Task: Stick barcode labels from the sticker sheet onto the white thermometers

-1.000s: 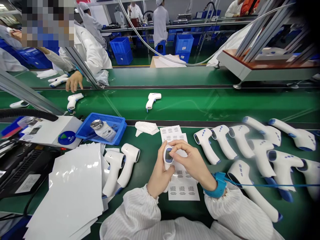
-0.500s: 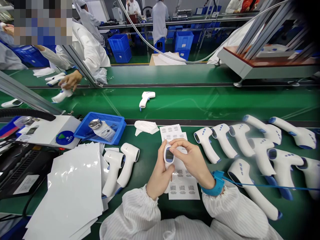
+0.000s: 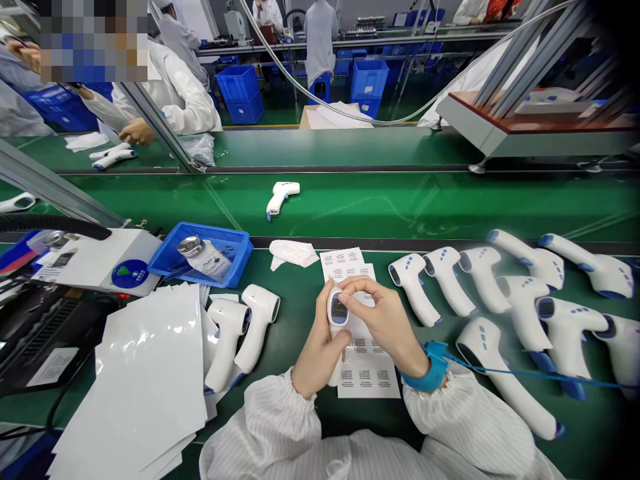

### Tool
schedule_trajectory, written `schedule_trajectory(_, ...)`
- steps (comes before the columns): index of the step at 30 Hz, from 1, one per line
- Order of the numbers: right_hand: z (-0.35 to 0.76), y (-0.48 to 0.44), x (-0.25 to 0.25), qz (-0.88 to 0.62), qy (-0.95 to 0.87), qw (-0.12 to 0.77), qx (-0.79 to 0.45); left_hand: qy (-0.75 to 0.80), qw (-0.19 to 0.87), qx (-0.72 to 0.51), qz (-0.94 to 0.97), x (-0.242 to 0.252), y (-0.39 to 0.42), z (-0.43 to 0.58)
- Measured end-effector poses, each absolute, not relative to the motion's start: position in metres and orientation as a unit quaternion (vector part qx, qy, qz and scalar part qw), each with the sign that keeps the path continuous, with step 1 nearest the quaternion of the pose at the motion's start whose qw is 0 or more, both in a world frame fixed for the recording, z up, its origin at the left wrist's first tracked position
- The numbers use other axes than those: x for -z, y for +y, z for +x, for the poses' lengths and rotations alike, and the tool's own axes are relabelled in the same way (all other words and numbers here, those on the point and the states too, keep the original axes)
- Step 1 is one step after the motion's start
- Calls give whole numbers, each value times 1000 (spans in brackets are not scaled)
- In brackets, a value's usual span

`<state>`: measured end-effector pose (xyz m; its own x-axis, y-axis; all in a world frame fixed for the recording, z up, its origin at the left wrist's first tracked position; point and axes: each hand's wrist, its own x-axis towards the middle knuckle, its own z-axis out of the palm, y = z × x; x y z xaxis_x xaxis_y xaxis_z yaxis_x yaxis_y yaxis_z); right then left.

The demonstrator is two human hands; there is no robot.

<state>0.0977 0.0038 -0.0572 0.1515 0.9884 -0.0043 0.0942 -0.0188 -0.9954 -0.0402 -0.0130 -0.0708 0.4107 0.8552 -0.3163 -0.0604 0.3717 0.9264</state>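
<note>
In front of my body, a white infrared thermometer (image 3: 338, 311) is held upright with its small dark screen facing me. My left hand (image 3: 320, 350) wraps round its handle, thumb across the front. The fingertips of my right hand (image 3: 380, 317) are pinched together at the upper edge of the screen; whether something thin is between them I cannot make out. A blue band circles my right wrist. Beneath both hands lie printed label sheets (image 3: 369, 373). Several more thermometers (image 3: 415, 287) are spread to the right, and two thermometers (image 3: 257, 327) lie to the left.
Left of me are a stack of white sheets (image 3: 145, 373), a blue tray (image 3: 240, 267) with a metal-capped bottle (image 3: 203, 257), and a white device (image 3: 110, 260). Beyond runs a green conveyor belt (image 3: 380, 207) carrying a thermometer (image 3: 283, 197). A co-worker (image 3: 175, 87) stands across it.
The thermometer on the belt has shifted slightly left. Across the belt, the co-worker's hand has drawn back from a thermometer on the belt. My hands hold almost the same pose.
</note>
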Motion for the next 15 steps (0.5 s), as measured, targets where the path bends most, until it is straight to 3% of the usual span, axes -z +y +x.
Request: schedule_trajectory(15, 97, 5, 56, -554, -481, 513, -445, 433, 736, -323, 408, 69, -12, -42)
